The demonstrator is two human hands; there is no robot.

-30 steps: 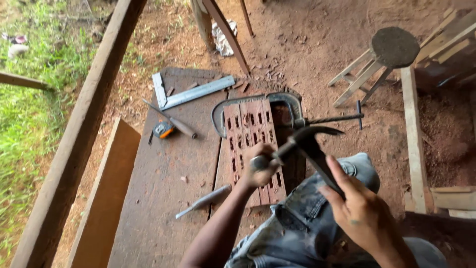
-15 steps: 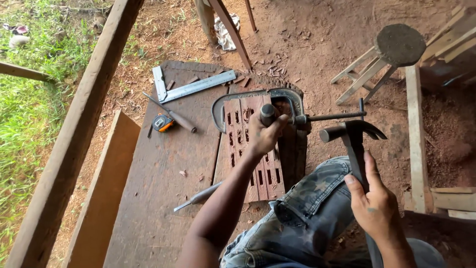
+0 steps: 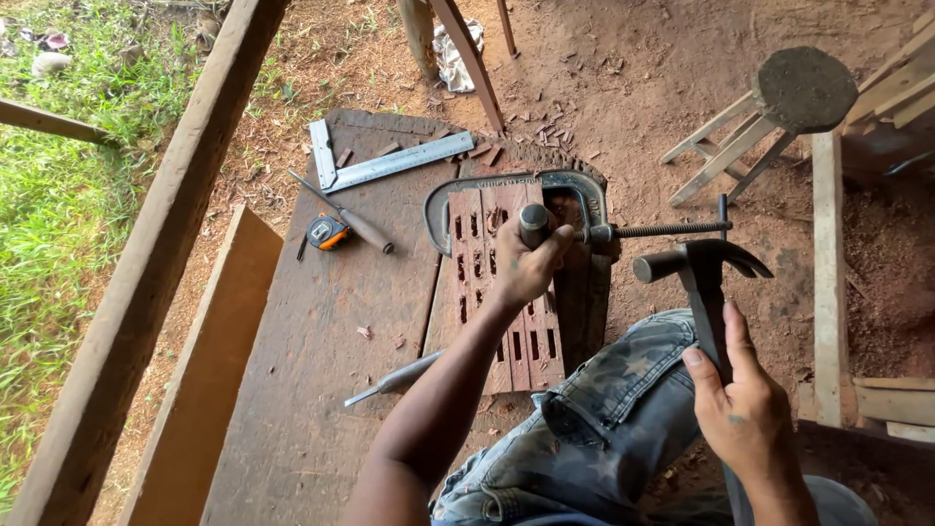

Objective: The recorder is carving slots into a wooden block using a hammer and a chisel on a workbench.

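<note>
From the head view, the left hand sits at the centre of the frame, clenched around a chisel whose rounded handle end sticks up out of the fist. The chisel stands upright on a reddish carved wooden panel pierced with rows of small slots. The panel lies on the dark wooden bench, held at its upper end by a grey C-clamp whose screw runs out to the right.

At lower right the right hand grips the dark handle of a claw hammer. The hammer head is raised in the air, to the right of the chisel and apart from it, just below the clamp screw. The person's camouflage-patterned trousers fill the lower middle.

Upper left of centre, a steel try square lies on the bench, with a second chisel and a yellow-and-black tape measure just below it. Another chisel lies in the lower middle, beside the left forearm. A round-topped stool stands on the red earth at upper right, and a plank leans along the bench's left edge.
</note>
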